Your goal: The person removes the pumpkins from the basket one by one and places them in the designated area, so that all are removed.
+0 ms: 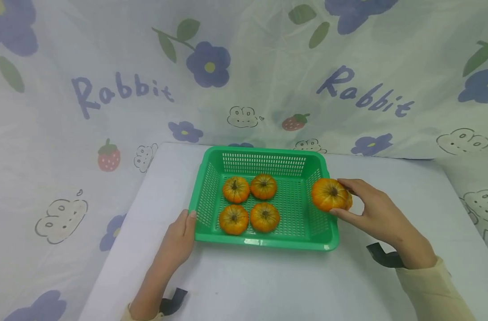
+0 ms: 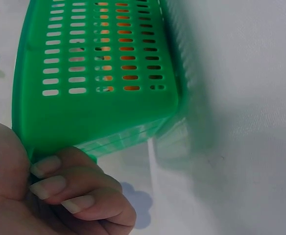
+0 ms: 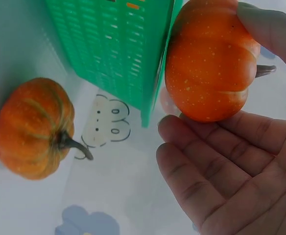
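My left hand (image 1: 178,236) grips the near left rim of a green plastic basket (image 1: 264,242); in the left wrist view its fingers (image 2: 84,191) curl at the rim. My right hand (image 1: 374,214) holds a small orange pumpkin (image 1: 328,195) between thumb and fingers, over the basket's right rim. That pumpkin (image 3: 211,58) shows its smooth, speckled underside in the right wrist view. Another pumpkin (image 3: 35,129) with a curved stem rests on the table outside the basket, mostly hidden behind the held one in the head view. Inside the basket sit several pumpkins (image 1: 233,219), grouped toward the left.
The basket stands on a white table (image 1: 248,285). A pale cloth (image 1: 212,26) printed with flowers, rabbits and strawberries hangs behind and at the sides. Inside the basket, the bare slotted floor (image 1: 294,205) shows right of the pumpkins. Each wrist wears a black strap (image 1: 384,256).
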Demonstrator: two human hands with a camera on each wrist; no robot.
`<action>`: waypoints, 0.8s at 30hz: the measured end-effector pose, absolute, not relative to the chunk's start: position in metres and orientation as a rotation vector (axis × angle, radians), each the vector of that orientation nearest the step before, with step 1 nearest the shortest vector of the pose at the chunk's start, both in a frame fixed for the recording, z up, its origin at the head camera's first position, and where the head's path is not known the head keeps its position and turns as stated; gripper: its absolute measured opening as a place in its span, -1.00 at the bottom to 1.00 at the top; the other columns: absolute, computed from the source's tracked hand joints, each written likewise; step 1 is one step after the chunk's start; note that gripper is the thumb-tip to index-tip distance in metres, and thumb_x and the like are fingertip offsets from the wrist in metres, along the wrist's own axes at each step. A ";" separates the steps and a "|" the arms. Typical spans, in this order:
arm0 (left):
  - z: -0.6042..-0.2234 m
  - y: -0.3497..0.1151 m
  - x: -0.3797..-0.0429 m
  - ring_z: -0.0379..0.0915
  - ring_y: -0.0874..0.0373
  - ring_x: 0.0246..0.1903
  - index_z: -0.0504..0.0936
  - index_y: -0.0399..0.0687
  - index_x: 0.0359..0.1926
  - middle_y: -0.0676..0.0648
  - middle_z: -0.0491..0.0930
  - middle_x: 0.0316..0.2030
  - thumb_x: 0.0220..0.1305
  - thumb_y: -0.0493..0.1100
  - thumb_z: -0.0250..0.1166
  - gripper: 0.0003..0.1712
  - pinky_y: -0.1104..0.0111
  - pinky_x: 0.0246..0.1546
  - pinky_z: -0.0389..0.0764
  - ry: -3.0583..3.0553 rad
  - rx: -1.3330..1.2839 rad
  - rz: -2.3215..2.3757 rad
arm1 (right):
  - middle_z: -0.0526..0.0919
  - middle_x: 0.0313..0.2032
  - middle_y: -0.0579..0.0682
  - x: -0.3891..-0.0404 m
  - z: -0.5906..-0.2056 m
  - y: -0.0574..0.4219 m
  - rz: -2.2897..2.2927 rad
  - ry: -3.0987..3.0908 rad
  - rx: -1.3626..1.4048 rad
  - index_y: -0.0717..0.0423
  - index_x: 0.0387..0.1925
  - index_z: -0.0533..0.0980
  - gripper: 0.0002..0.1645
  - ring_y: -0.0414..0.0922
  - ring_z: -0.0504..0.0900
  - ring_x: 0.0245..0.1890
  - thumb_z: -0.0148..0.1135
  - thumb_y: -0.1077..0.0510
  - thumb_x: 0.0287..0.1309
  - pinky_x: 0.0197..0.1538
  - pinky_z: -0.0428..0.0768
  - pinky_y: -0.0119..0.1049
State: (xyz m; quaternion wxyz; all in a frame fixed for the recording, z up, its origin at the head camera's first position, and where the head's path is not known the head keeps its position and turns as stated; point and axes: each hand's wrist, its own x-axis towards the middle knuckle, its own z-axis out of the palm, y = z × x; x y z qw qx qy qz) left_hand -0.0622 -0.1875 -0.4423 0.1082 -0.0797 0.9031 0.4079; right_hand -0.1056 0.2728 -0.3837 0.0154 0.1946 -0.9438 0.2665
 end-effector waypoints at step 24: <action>-0.442 -0.190 -0.063 0.32 0.04 -0.45 0.38 -0.14 0.07 -0.11 0.37 -0.42 0.72 0.18 -0.26 -0.50 0.27 -0.46 0.45 2.639 -0.208 1.215 | 0.60 0.19 0.20 -0.079 -0.395 0.301 0.842 -2.886 0.445 0.17 0.40 0.41 -0.09 0.29 0.63 0.10 0.65 0.01 0.10 0.05 0.55 0.33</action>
